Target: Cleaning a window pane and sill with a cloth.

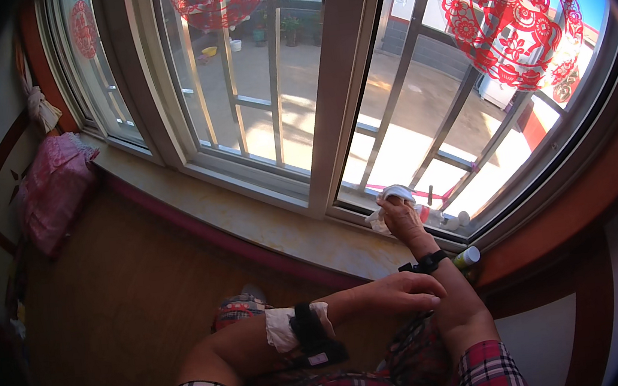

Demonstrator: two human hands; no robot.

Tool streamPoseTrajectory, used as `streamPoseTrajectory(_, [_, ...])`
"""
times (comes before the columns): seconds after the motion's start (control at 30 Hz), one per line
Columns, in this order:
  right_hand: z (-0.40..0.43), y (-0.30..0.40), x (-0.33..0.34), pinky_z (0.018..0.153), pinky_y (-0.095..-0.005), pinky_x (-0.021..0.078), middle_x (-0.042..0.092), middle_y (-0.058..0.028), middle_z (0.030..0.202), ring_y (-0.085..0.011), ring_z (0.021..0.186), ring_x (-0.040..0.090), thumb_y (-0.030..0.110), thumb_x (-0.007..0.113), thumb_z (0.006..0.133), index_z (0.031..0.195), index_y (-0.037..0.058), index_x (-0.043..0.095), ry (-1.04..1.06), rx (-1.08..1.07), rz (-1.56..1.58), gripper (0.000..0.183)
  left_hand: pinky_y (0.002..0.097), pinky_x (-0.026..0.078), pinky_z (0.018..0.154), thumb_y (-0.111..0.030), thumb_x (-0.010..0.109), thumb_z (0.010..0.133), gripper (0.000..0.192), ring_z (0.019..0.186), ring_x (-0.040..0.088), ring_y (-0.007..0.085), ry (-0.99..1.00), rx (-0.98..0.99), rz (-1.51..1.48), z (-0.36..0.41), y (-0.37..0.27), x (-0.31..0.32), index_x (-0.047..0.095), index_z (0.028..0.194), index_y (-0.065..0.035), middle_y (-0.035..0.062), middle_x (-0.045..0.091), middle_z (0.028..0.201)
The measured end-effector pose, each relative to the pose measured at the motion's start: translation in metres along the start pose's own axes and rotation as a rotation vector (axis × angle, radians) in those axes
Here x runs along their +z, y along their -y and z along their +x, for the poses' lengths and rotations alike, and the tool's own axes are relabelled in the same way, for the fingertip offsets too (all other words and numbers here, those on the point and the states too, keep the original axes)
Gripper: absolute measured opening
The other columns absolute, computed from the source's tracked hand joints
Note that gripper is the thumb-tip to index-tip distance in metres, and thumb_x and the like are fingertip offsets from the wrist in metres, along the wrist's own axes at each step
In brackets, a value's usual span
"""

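My right hand (402, 218) is shut on a white cloth (397, 192), which lies against the lower left part of the right window pane (422, 141), just above the sill. My left hand (404, 291) reaches across my body beside my right forearm, its fingers loosely bent and holding nothing; whether its fingertips touch the forearm I cannot tell. A black strap over a white cloth wraps my left forearm, and a black band sits on my right wrist. A red paper-cut decoration (514, 19) is on the pane's upper part.
The marble-look windowsill (232, 218) curves along the window. A bottle with a white cap (467, 257) stands right of my right wrist. Pink fabric (54, 191) lies at the sill's left end, beneath a knotted curtain (43, 108). Metal bars stand outside the glass.
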State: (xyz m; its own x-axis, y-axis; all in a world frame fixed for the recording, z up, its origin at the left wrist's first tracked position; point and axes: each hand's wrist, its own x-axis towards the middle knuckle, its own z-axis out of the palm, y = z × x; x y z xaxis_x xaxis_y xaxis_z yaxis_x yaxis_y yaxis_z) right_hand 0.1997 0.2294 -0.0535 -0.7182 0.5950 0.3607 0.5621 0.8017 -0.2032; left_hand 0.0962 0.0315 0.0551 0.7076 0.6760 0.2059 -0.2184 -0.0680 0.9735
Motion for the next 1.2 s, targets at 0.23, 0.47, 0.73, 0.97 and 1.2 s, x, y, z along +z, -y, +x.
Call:
streamPoseTrajectory(0.23, [0.022, 0.027, -0.018, 0.082, -0.0434, 0.0448, 0.053, -0.0139, 0.109, -0.0376, 0.098, 0.052, 0.007, 0.058, 0.075, 0.109, 0.0126, 0.057, -0.05, -0.006, 0.074, 0.034, 0.029, 0.041, 0.089, -0.025, 0.052, 0.087, 0.035, 0.101, 0.053, 0.0155, -0.042, -0.004, -0.038, -0.004, -0.005, 0.002, 0.054, 0.111, 0.0007, 0.0107, 0.058, 0.105])
streamPoseTrajectory(0.47, [0.057, 0.053, -0.046, 0.087, -0.0409, 0.0414, 0.051, -0.0178, 0.113, -0.0364, 0.106, 0.049, -0.003, 0.058, 0.075, 0.118, 0.01, 0.05, -0.363, -0.059, 0.216, 0.046, 0.0279, 0.04, 0.089, -0.024, 0.052, 0.089, 0.034, 0.101, 0.051, 0.0136, -0.021, 0.019, -0.02, -0.004, -0.001, -0.001, 0.053, 0.113, -0.0005, 0.0084, 0.057, 0.106])
streamPoseTrajectory(0.73, [0.079, 0.067, -0.064, 0.091, -0.0376, 0.0409, 0.052, -0.0164, 0.116, -0.0318, 0.108, 0.049, -0.001, 0.059, 0.076, 0.121, 0.0073, 0.05, -0.641, -0.017, 0.285, 0.046, 0.0266, 0.039, 0.089, -0.024, 0.052, 0.09, 0.034, 0.103, 0.05, 0.0119, -0.013, -0.027, -0.046, -0.009, -0.005, -0.001, 0.052, 0.116, -0.0021, 0.0061, 0.056, 0.107])
streamPoseTrajectory(0.97, [0.087, 0.071, -0.051, 0.09, -0.0396, 0.0405, 0.05, -0.0177, 0.114, -0.034, 0.107, 0.048, 0.0, 0.057, 0.074, 0.122, 0.0085, 0.049, -0.637, 0.001, 0.33, 0.049, 0.0272, 0.039, 0.089, -0.025, 0.052, 0.09, 0.035, 0.104, 0.051, 0.0129, -0.002, -0.067, -0.07, -0.011, -0.003, -0.004, 0.052, 0.116, -0.0021, 0.007, 0.057, 0.108])
streamPoseTrajectory(1.2, [0.097, 0.08, -0.033, 0.091, -0.04, 0.0397, 0.049, -0.018, 0.116, -0.034, 0.109, 0.047, 0.001, 0.058, 0.074, 0.125, 0.0084, 0.046, -0.519, -0.036, 0.333, 0.052, 0.0278, 0.04, 0.089, -0.025, 0.053, 0.09, 0.034, 0.104, 0.051, 0.0139, -0.007, -0.055, -0.076, -0.009, 0.003, -0.005, 0.052, 0.116, -0.0026, 0.0082, 0.057, 0.109])
